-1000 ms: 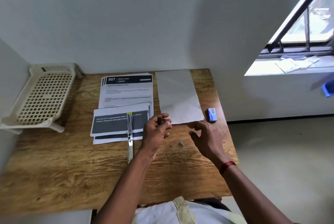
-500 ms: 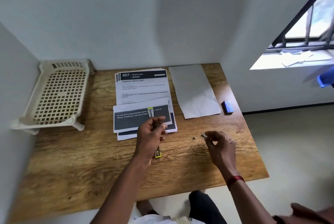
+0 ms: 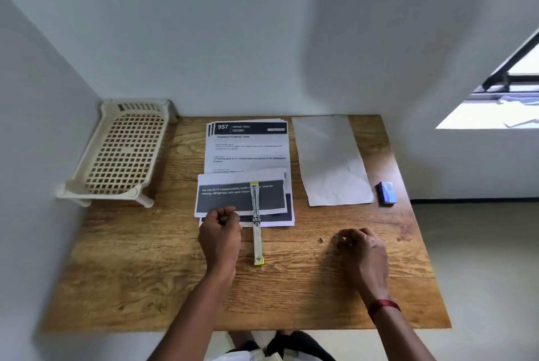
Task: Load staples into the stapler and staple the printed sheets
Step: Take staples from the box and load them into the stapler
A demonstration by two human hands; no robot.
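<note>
The stapler [image 3: 256,223] lies opened out flat and pointing away from me, its far half on the printed sheets [image 3: 248,150] and its yellow-tipped near end on the wooden table [image 3: 145,258]. My left hand [image 3: 220,234] sits just left of the stapler with its fingers curled; nothing shows in it. To the right, my right hand [image 3: 363,247] pinches a small strip of staples [image 3: 337,236] just above the table. A tiny loose staple piece [image 3: 321,239] lies next to it. A blue staple box [image 3: 387,192] stands at the right edge.
A blank white sheet [image 3: 329,162] lies right of the printed stack. A cream perforated plastic tray [image 3: 125,150] stands at the back left against the wall. Walls close the table at the back and left; a window sill [image 3: 495,115] is at the far right.
My left hand has come off the stapler and moved left, so the whole opened stapler shows. My right hand has closed its fingertips on the small staple strip. The camera has pulled back.
</note>
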